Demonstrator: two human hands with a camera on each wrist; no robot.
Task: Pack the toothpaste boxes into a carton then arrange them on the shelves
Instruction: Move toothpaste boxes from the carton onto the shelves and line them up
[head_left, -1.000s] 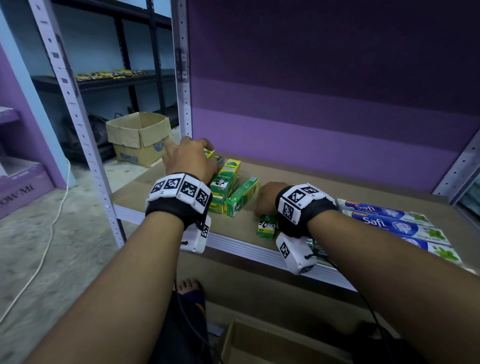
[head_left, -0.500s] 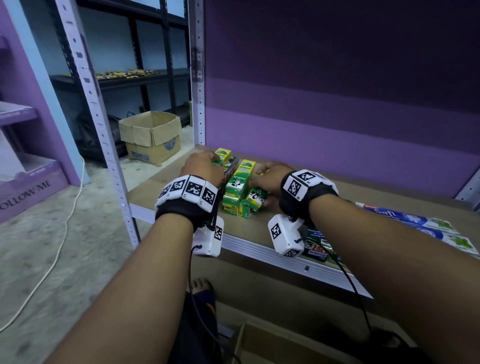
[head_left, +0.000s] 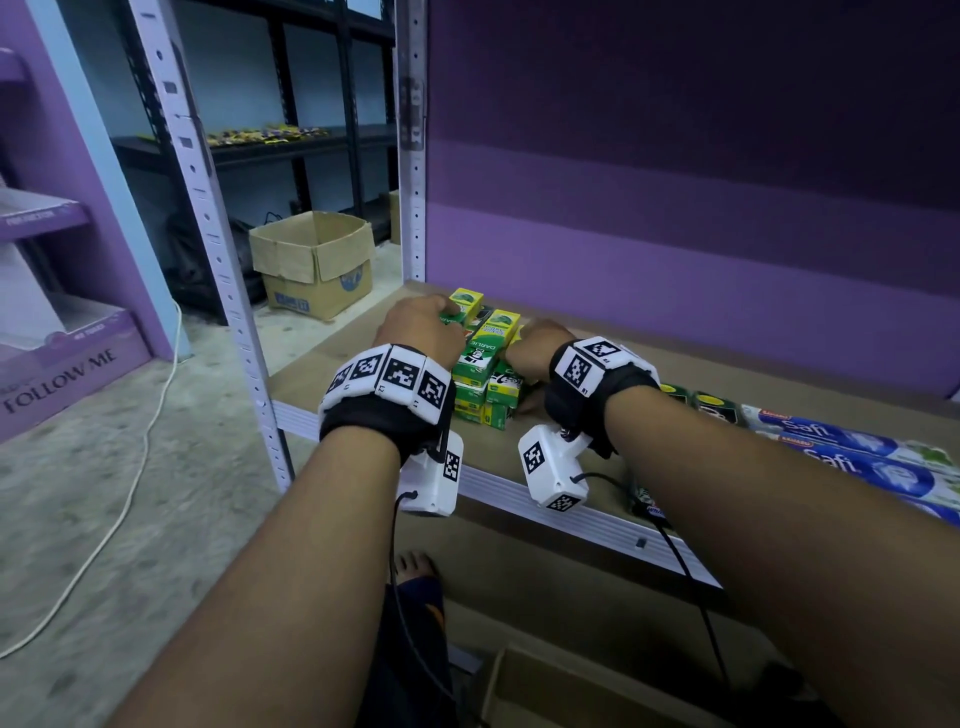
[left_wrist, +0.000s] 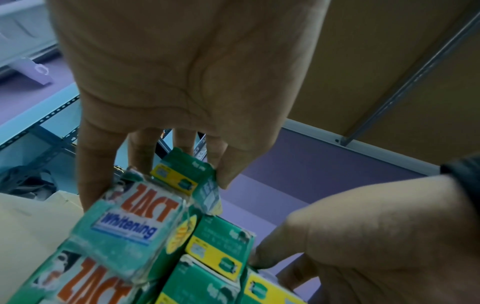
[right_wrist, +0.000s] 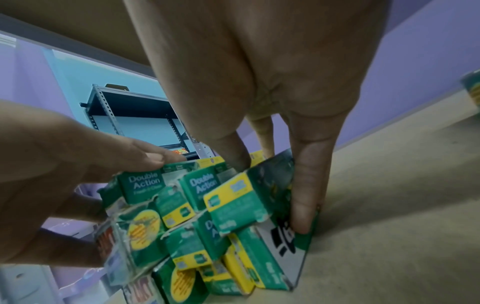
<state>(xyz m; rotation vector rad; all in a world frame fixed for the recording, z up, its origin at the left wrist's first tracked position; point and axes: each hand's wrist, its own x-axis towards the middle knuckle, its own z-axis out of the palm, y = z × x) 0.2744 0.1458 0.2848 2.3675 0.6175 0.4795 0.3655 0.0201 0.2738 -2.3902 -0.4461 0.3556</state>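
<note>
A stack of small green and yellow toothpaste boxes (head_left: 485, 364) stands at the left end of the brown shelf board (head_left: 587, 457). My left hand (head_left: 423, 330) grips the stack's left side, fingers and thumb curled round a green ZACT Whitening box (left_wrist: 130, 218) on top. My right hand (head_left: 532, 348) holds the right side. Its thumb (right_wrist: 233, 154) lies on top and a finger (right_wrist: 306, 195) presses a tilted green box (right_wrist: 275, 232) against the stack. The far side of the stack is hidden.
Long blue-and-white Safi boxes (head_left: 852, 457) and two dark green boxes (head_left: 714, 408) lie to the right on the shelf. An open cardboard carton (head_left: 317, 265) sits on the floor behind the grey upright (head_left: 208, 234). Another carton (head_left: 561, 691) is below the shelf.
My right hand left the front edge of the shelf with a small green box and came up against the stack. Both hands now close in on it from either side.
</note>
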